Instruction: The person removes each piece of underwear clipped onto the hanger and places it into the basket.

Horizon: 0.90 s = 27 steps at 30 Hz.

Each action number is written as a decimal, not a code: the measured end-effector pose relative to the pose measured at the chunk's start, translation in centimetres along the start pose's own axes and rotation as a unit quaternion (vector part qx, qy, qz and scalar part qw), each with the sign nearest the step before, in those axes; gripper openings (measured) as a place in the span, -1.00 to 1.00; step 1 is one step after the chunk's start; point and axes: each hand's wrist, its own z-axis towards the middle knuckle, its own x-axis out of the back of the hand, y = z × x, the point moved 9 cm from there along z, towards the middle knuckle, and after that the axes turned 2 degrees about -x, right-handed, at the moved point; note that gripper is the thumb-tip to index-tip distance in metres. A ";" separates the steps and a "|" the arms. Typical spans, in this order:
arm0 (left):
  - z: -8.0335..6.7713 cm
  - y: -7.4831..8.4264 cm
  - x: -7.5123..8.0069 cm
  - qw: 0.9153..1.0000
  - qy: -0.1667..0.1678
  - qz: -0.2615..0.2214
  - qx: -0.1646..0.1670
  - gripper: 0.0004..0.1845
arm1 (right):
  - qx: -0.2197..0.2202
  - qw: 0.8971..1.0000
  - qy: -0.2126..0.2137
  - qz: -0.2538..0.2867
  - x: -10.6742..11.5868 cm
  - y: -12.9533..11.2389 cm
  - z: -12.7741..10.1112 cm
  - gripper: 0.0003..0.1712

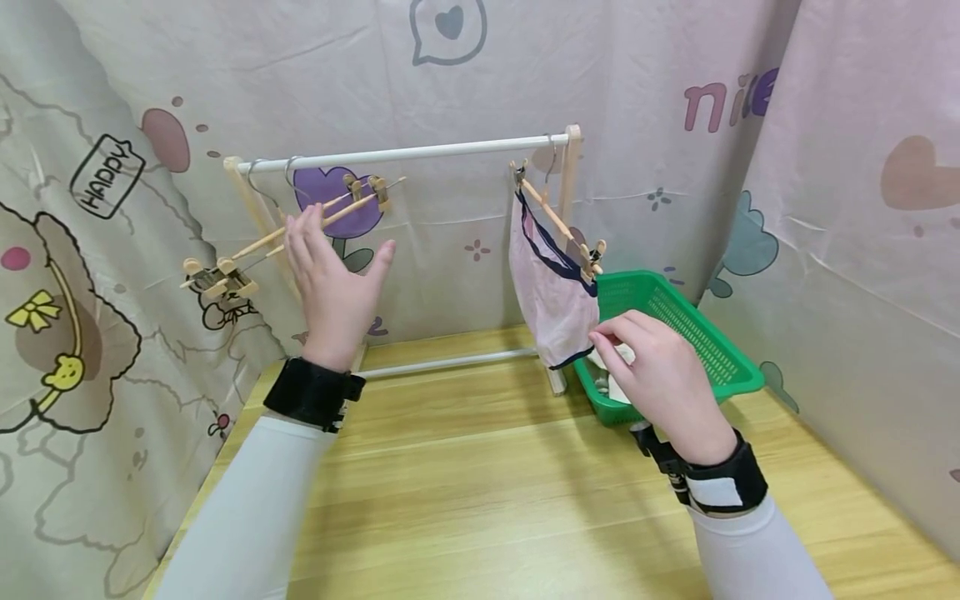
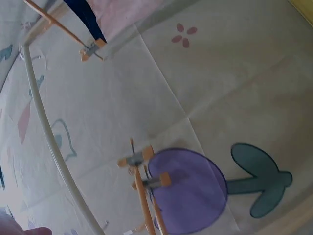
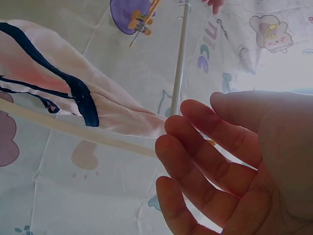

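My left hand (image 1: 330, 279) is raised in front of two wooden clip hangers (image 1: 262, 242) on the rack's left end, thumb spread from the fingers. No grip on them is visible. In the left wrist view, hanger clips (image 2: 139, 156) show, with only a bit of the hand at the lower left corner. My right hand (image 1: 652, 367) is at the lower right side of pale pink underpants (image 1: 551, 312) with navy trim, clipped to a hanger (image 1: 551, 212). Its fingers (image 3: 195, 171) are loosely bent in the right wrist view, with no fabric seen between them; contact is unclear.
A white rail (image 1: 420, 153) on wooden posts bears the hangers. Behind the underpants, a green basket (image 1: 675, 325) with pale cloth inside stands on the wooden table (image 1: 465, 492). Printed curtains (image 1: 450, 92) close off the back and sides.
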 end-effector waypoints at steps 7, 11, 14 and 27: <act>-0.3 2.2 -2.5 0.999 -0.043 -0.002 -0.028 0.05 | 0.005 1.000 0.008 -0.001 0.3 -0.1 -0.1 -0.91; -0.3 3.4 -3.6 0.997 -0.055 -0.009 -0.045 0.04 | 0.006 1.000 0.010 0.000 0.5 -0.2 -0.1 -0.92; -0.5 4.4 -4.3 0.996 -0.065 -0.010 -0.059 0.04 | 0.007 1.000 0.009 0.002 0.5 -0.2 -0.1 -0.92; -1.1 7.9 -6.9 0.992 -0.088 -0.051 -0.074 -0.03 | 0.016 1.000 0.018 0.000 1.3 -0.9 -0.4 -0.92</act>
